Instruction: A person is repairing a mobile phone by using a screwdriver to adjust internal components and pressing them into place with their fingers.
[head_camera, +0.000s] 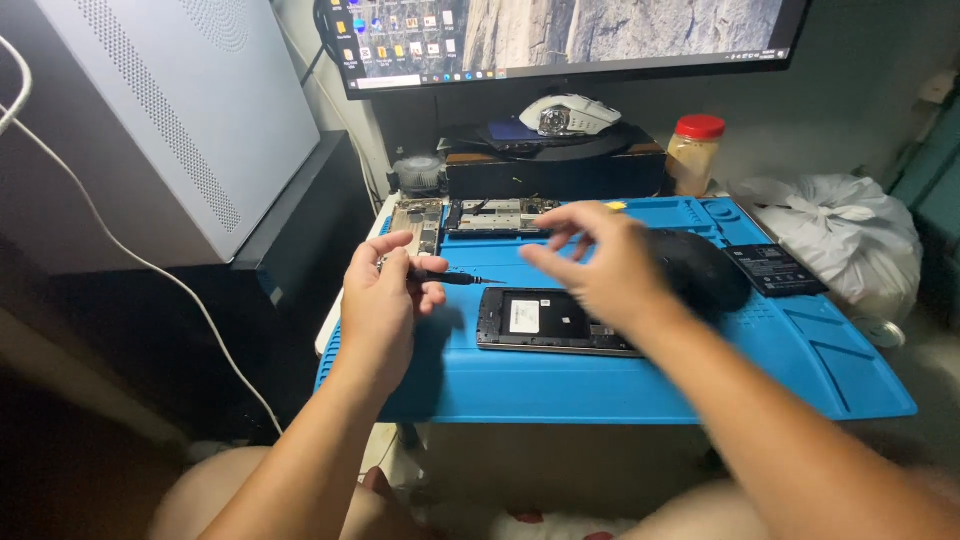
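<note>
Blue mat (620, 385) on tabletop under monitor (560, 35). Your left hand (385, 300) grips screwdriver (450, 277), tip pointing right. Phone (545, 320), back open, lies long axis left-right, just right of tip. Your right hand (600, 262) hovers open above it, nearer.

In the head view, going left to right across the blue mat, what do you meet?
Left hand holding a screwdriver → opened phone → right hand → black mouse → phone battery.
</note>
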